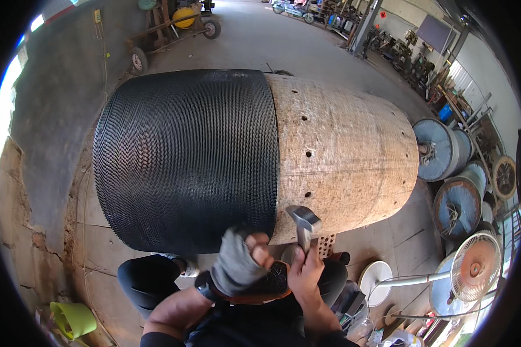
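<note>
A large wooden drum lies on its side in front of me, with holes spaced along its bare right half. Rows of black toothed strip cover its left half. My left hand, in a grey fingerless glove, is closed at the lower edge of the black rows; whatever its fingers pinch is too blurred to make out. In my right hand is a hammer, gripped by its handle with the head raised near the bare wood. Between my forearms, a container of small dark pieces rests at my lap.
To the right stand metal-ended drums and a fan on a pole with a round white base. A green bin sits at lower left. Beyond the drum is a wheeled cart by the left wall.
</note>
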Available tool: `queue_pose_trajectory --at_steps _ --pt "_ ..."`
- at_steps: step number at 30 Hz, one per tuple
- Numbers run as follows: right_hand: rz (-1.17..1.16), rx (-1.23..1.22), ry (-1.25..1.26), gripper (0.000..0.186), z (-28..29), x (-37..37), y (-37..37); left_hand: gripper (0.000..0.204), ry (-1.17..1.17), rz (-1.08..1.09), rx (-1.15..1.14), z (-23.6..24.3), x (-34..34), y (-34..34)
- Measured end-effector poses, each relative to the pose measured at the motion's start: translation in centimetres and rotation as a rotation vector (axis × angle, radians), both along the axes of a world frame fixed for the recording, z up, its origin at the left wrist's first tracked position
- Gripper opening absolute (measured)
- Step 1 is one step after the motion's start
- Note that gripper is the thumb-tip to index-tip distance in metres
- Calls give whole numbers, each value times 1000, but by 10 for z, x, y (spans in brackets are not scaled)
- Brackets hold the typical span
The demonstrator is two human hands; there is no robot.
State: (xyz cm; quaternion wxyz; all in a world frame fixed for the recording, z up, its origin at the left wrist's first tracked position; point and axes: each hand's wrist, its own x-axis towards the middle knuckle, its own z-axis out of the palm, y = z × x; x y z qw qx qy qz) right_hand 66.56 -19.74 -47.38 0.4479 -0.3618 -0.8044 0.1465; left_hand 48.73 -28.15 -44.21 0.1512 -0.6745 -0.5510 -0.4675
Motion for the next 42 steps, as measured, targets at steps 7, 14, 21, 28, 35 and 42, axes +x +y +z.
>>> queue_pose_trajectory --at_steps 7,14,21,28,35,42 --pt "-9 -118 -167 18 -6 -9 7 41 124 399 259 13 -83 44" --pt "17 -52 -201 25 -4 -2 14 38 154 430 322 25 -82 58" --pt "121 14 158 22 6 15 4 36 170 502 316 26 -85 67" --pt "66 -116 117 20 -24 30 -4 33 243 549 297 42 -65 68" --pt "78 -222 141 15 -52 45 -12 64 10 175 160 -17 21 45" --pt "112 -222 157 13 -49 47 -12 66 -9 165 27 -20 26 45"
